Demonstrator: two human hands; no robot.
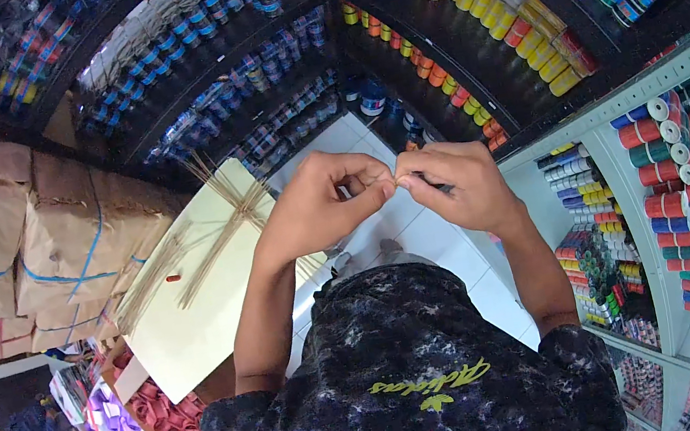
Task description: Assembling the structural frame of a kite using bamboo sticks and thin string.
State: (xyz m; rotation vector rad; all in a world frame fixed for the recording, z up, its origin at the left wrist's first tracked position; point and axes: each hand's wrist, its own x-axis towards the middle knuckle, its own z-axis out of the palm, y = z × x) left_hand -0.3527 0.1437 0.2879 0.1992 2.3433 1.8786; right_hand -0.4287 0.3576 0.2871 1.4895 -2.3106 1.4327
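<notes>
In front of my chest, my left hand (333,199) and my right hand (460,188) meet fingertip to fingertip. Thumb and forefinger of each are pinched together, the other fingers curled. A tiny tan bit shows where the tips touch; it is too small to name. To the left, below hand height, lies a pale yellow board (177,350). Crossed bundles of long, thin tan sticks (241,214) rest on it, with more sticks (152,282) fanned along its left side. A small red object (173,278) sits among them.
Brown paper parcels (59,234) tied with blue string are stacked at the left. Below them stands a carton of red strips (165,415). Dark shelves (256,112) with spools run across the back; a pale rack (639,133) of coloured rolls is on the right. White floor tiles (431,242) lie beneath.
</notes>
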